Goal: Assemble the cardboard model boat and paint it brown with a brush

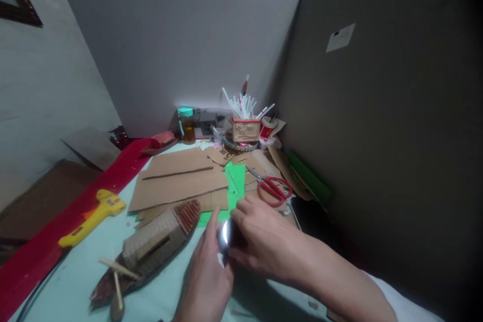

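Observation:
My left hand (pixel 207 271) and my right hand (pixel 260 239) meet low in the middle of the table, both closed round a small dark thing with a bright shiny face (pixel 227 235) that I cannot name. The right hand's fingers curl over its top, and the left hand's thumb presses its left side. Just left of my hands lies a cardboard model boat (pixel 151 249) with a ribbed roof and stick oars. A green cutting mat (pixel 236 186) shows just beyond my hands.
Flat cardboard sheets (pixel 177 181) cover the middle. Red scissors (pixel 273 188) lie at the right, a yellow glue gun (pixel 94 214) on the red strip (pixel 45 246) at the left. A holder of white sticks (pixel 245 123) and a teal-lidded jar (pixel 186 125) stand at the back. Grey boards wall in back and right.

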Available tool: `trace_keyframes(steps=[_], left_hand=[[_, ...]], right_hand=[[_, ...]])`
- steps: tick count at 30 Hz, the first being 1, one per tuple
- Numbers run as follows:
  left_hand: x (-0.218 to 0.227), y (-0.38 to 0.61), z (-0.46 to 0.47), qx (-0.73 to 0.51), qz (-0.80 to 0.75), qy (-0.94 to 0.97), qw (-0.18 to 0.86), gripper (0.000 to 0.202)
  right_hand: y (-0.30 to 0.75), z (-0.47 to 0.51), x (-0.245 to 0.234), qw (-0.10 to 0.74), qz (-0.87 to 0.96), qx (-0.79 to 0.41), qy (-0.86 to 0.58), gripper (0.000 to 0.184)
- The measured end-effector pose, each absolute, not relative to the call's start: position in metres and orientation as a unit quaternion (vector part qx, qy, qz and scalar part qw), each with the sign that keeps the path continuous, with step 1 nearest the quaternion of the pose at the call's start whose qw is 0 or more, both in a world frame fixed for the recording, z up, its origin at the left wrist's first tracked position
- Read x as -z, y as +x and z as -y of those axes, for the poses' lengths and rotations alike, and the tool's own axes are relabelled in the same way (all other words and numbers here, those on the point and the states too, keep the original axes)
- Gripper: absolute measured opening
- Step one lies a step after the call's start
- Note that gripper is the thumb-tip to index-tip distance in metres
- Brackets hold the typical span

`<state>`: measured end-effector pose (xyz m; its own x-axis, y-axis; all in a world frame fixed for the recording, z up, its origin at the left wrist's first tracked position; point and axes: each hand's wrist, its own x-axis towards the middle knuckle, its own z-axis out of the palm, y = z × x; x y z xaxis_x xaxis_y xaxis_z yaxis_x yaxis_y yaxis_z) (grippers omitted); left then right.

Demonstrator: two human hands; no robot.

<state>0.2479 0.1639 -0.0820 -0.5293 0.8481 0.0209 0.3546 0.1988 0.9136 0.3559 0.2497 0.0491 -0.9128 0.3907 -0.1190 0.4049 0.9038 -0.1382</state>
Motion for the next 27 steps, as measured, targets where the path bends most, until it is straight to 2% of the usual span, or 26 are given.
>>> trace_keyframes(steps=[2, 6, 12, 15, 18, 23, 27], left_hand=[[0.083, 0.249, -0.164, -0.483, -0.726, 0.413, 0.261, 0.081], [0.08, 0.249, -0.162, -0.487, -0.715, 0.424, 0.266, 0.082], [0.075, 0.249, -0.161, -0.481, -0.721, 0.425, 0.262, 0.084], [0.075, 0.252, -0.16, -0.473, -0.729, 0.425, 0.253, 0.084], [0.074, 0.253, -0.159, -0.471, -0.732, 0.431, 0.24, 0.084], [0.077, 0.25, -0.159, -0.472, -0.727, 0.442, 0.231, 0.079], [0.083, 0.249, -0.156, -0.476, -0.717, 0.463, 0.214, 0.081]], right_hand=[[0.36, -0.249, -0.055, 0.046, -0.976, 0.1, 0.185, 0.004], [0.374, -0.251, -0.058, 0.015, -0.97, 0.173, 0.172, 0.021], [0.396, -0.259, -0.035, -0.122, -0.916, 0.315, 0.215, 0.026], [0.401, -0.265, -0.019, -0.172, -0.859, 0.398, 0.271, 0.044], [0.404, -0.271, -0.004, -0.185, -0.818, 0.45, 0.305, 0.062], [0.411, -0.285, 0.006, -0.216, -0.752, 0.533, 0.322, 0.062], [0.405, -0.294, 0.008, -0.251, -0.739, 0.536, 0.321, 0.057]])
